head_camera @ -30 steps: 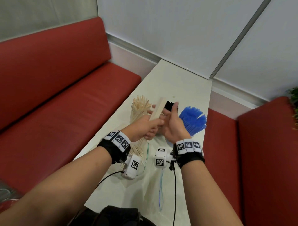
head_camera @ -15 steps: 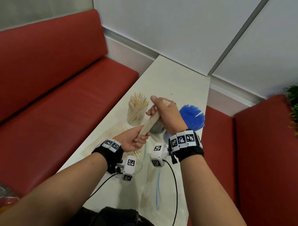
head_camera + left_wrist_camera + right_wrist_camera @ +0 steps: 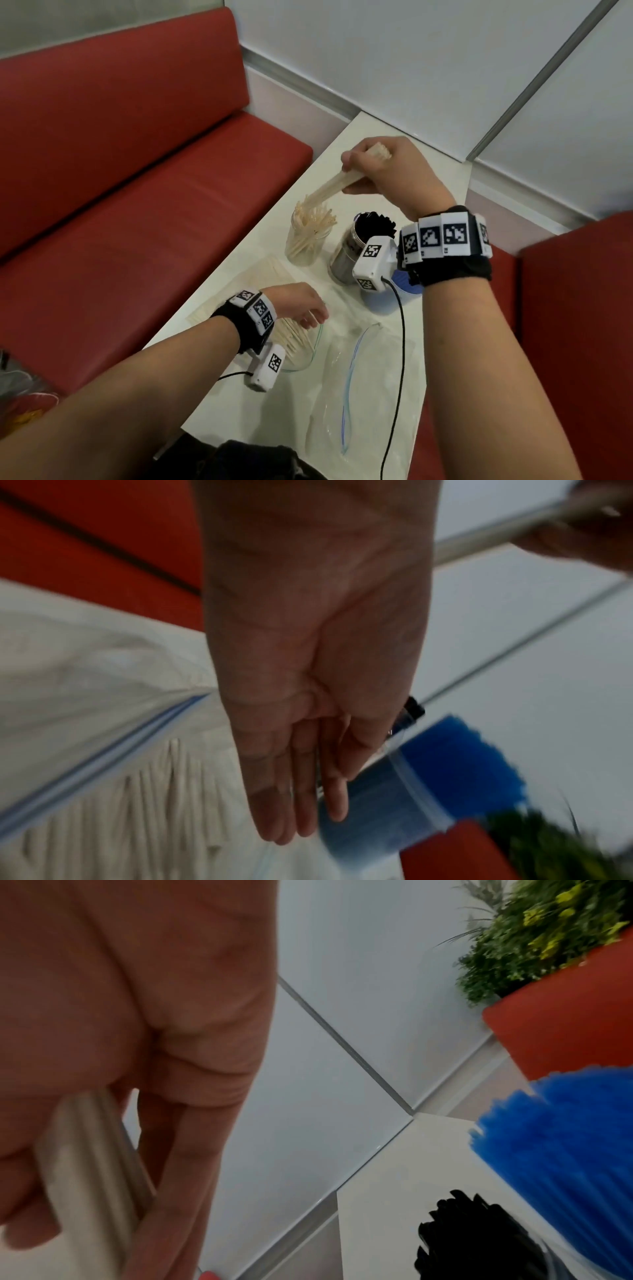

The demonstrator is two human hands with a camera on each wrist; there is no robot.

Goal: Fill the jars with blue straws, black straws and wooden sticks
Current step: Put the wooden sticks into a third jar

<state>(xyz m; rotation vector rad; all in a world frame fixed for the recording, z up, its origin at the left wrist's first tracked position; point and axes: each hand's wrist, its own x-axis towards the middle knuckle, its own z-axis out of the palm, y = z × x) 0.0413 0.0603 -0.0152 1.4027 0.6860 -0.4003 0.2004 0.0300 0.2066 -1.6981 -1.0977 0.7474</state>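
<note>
My right hand point(image 3: 383, 171) gripped a bundle of sticks point(image 3: 337, 186) above the jar point(image 3: 306, 245); my left hand point(image 3: 298, 305), fingers relaxed, hovered over loose sticks point(image 3: 291, 337).

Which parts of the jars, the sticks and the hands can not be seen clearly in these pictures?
- Head view: the jar of blue straws is mostly hidden behind the right wrist camera.
- Head view: the left hand covers its own fingers, so contact with the loose wooden sticks is unclear.
- Right wrist view: the wooden stick bundle is blurred and cut off by the bottom edge.
</note>
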